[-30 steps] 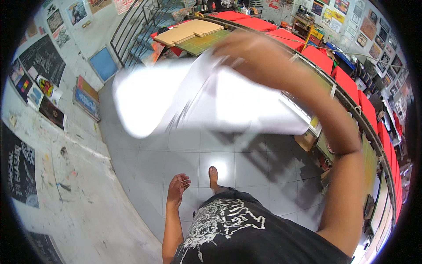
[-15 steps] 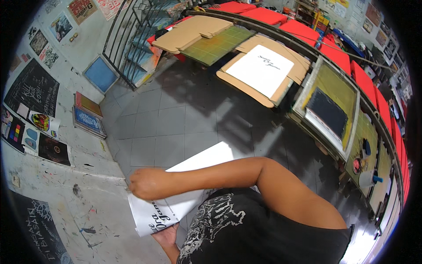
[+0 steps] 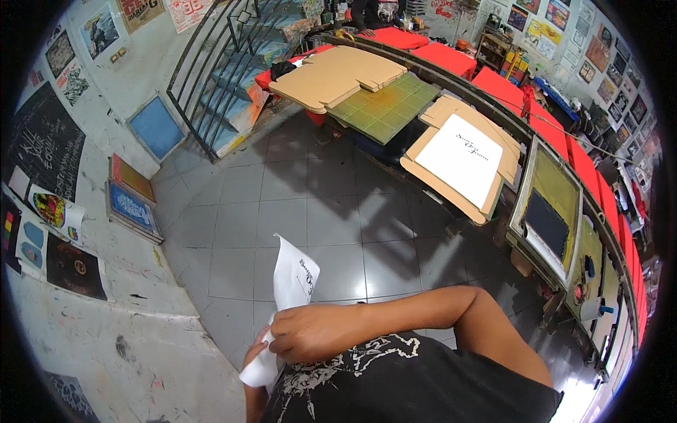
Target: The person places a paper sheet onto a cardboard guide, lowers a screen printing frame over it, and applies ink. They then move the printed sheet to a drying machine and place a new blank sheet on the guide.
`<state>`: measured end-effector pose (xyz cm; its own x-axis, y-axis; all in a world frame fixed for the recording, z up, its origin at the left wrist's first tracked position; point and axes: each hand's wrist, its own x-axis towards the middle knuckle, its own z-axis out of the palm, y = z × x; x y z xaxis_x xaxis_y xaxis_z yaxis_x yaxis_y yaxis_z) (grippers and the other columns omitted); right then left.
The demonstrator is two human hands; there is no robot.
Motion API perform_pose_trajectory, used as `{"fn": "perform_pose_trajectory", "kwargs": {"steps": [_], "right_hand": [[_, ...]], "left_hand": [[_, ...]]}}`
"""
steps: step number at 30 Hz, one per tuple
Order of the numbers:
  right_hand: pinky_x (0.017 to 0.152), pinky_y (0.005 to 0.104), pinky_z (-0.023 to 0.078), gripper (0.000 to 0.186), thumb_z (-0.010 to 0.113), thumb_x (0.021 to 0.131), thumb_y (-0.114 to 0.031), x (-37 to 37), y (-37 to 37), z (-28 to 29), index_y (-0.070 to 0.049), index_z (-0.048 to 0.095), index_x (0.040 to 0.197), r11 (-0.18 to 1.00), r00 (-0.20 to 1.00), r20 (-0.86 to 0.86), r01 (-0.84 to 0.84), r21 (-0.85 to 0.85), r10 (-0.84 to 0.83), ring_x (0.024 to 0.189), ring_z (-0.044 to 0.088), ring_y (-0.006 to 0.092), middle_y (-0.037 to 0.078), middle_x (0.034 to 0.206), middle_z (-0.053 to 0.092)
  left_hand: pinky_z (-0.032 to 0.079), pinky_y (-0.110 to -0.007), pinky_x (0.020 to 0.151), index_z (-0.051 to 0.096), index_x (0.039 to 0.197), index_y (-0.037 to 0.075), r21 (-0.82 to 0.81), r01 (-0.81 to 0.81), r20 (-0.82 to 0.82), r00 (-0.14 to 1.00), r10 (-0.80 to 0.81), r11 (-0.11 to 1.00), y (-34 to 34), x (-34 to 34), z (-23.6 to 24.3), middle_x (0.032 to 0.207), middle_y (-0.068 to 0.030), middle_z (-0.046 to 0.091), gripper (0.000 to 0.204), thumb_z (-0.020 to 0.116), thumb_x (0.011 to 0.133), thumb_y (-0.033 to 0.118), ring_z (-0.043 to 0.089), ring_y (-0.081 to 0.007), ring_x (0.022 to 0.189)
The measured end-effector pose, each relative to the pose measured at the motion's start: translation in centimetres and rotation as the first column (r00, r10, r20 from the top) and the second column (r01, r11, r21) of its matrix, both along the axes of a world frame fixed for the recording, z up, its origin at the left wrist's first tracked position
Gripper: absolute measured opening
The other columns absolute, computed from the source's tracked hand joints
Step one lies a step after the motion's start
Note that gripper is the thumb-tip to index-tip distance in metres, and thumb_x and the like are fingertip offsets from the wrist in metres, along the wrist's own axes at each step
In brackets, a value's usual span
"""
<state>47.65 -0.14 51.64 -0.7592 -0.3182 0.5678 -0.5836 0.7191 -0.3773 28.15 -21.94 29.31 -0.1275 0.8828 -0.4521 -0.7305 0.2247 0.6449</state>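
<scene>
Both hands [image 3: 310,331] gripping white printed sheet [image 3: 293,282], right arm crossed over chest

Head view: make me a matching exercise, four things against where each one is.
1. white printed paper sheet
2. green square board
3. blue framed panel
4. flat brown cardboard blank

a. leaning on the wall by the stairs
b. in the right hand, at the chest
c. beside the green board, further away
d. right of the cardboard blank

Pairs: 1-b, 2-d, 3-a, 4-c
</scene>
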Motion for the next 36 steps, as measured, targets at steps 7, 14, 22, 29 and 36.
{"fn": "perform_pose_trajectory", "kwargs": {"steps": [7,14,22,29,36], "right_hand": [[0.077,0.0357,0.047,0.015,0.067,0.073,-0.015,-0.5,6.5,1.2,-0.003,0.068,0.081,0.923,0.929,0.128,0.363,-0.130,-0.347,0.081,0.054,0.0231,0.004,0.085,0.062],[0.073,0.0360,0.049,0.017,0.071,0.078,-0.018,-1.6,16.7,-1.5,-0.003,0.067,0.085,0.795,0.810,0.085,0.586,-0.160,-0.580,0.082,0.058,0.0233,0.004,0.087,0.063],[0.071,0.0363,0.049,0.015,0.071,0.076,-0.013,-4.8,34.9,0.4,-0.003,0.066,0.086,0.673,0.673,-0.026,0.738,-0.048,-0.739,0.081,0.058,0.0232,0.004,0.089,0.063],[0.075,0.0352,0.049,0.016,0.071,0.076,-0.013,-7.6,48.7,-2.5,-0.003,0.067,0.088,0.428,0.428,-0.003,0.904,0.009,-0.904,0.084,0.058,0.0230,0.003,0.097,0.066],[0.076,0.0336,0.050,0.018,0.071,0.075,-0.013,-12.0,60.4,-7.2,-0.006,0.071,0.092,0.138,0.139,-0.013,0.987,0.082,-0.990,0.086,0.059,0.0214,0.003,0.099,0.068]], "left_hand": [[0.054,-0.036,0.086,0.039,0.131,0.006,0.095,0.095,-0.261,0.963,-0.067,0.991,15.5,-14.7,4.9,0.116,-0.0195,0.057,0.054,0.049,0.079,-0.005,0.063,-0.0270,0.101],[0.055,-0.030,0.077,0.044,0.125,0.006,0.218,0.276,-0.619,0.781,-0.087,0.936,36.9,-21.2,16.0,0.105,-0.0136,0.062,0.047,0.052,0.080,-0.005,0.065,-0.0193,0.088],[0.053,-0.030,0.080,0.044,0.130,0.005,0.313,0.439,-0.751,0.657,-0.064,0.842,63.2,-27.2,20.7,0.110,-0.0122,0.061,0.048,0.054,0.084,-0.002,0.063,-0.0173,0.093],[0.051,-0.029,0.084,0.045,0.133,0.003,0.304,0.531,-0.794,0.600,-0.097,0.791,83.1,-26.8,21.0,0.115,-0.0108,0.060,0.050,0.052,0.084,-0.003,0.062,-0.0159,0.095],[0.054,-0.031,0.082,0.046,0.132,0.007,0.277,0.596,-0.555,0.740,-0.381,0.754,101.2,-27.1,14.9,0.113,-0.0112,0.061,0.048,0.051,0.085,-0.005,0.064,-0.0172,0.095]]}}
